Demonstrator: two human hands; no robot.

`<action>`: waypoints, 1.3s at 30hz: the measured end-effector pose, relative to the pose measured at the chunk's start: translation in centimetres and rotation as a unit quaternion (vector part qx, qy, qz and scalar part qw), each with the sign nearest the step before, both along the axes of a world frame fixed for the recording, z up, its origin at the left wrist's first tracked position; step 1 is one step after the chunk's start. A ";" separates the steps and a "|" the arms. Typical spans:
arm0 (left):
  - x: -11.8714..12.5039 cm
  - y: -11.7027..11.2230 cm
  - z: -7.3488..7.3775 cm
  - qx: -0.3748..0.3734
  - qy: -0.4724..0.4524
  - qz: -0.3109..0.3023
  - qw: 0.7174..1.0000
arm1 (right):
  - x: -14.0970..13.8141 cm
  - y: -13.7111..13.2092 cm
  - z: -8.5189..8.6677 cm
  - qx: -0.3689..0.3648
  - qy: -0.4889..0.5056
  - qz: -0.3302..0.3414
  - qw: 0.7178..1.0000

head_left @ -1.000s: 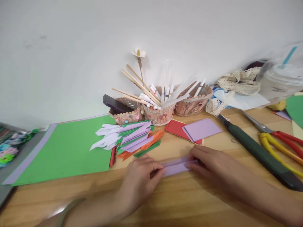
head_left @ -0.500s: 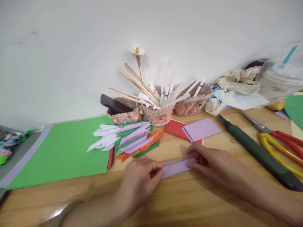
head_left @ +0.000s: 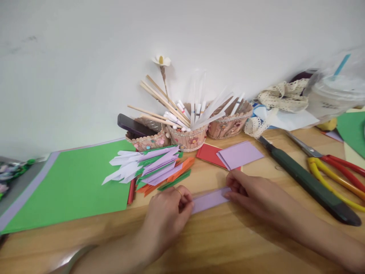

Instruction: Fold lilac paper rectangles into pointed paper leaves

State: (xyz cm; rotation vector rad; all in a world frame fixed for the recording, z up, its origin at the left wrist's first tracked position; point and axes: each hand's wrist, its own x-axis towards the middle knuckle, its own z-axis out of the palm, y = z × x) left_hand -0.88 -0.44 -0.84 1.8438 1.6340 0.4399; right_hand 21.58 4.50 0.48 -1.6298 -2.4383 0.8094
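A narrow folded strip of purple paper (head_left: 210,200) spans the gap between my two hands, just above or on the wooden table. My left hand (head_left: 171,213) pinches its left end between thumb and fingers. At the other end, my right hand (head_left: 245,190) is closed on the strip with thumb and forefinger. Behind my left hand lies a heap of folded paper pieces (head_left: 156,165) in white, purple, green and orange. Purple paper rectangles (head_left: 241,154) rest on red ones (head_left: 211,155) just beyond my right hand.
Decorated baskets (head_left: 186,139) with sticks and markers stand against the wall. Green paper sheets (head_left: 80,182) cover the left side. To the right lie a dark green craft tool (head_left: 308,179), scissors (head_left: 319,163), lace ribbon (head_left: 282,97) and a lidded plastic cup (head_left: 333,95).
The whole view has shifted slightly, with objects appearing a little further left. Both hands keep hold of the purple strip, their grip looking nearly the same.
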 end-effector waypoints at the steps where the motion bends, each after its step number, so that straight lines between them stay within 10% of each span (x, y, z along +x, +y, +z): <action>1: 0.0 0.0 0.0 0.001 0.002 -0.002 1.000 | 0.0 0.0 0.0 0.000 -0.001 0.003 1.000; 39: 0.3 0.3 0.7 -0.012 0.042 -0.001 0.999 | -0.4 -0.7 -0.1 0.107 -0.128 0.066 0.984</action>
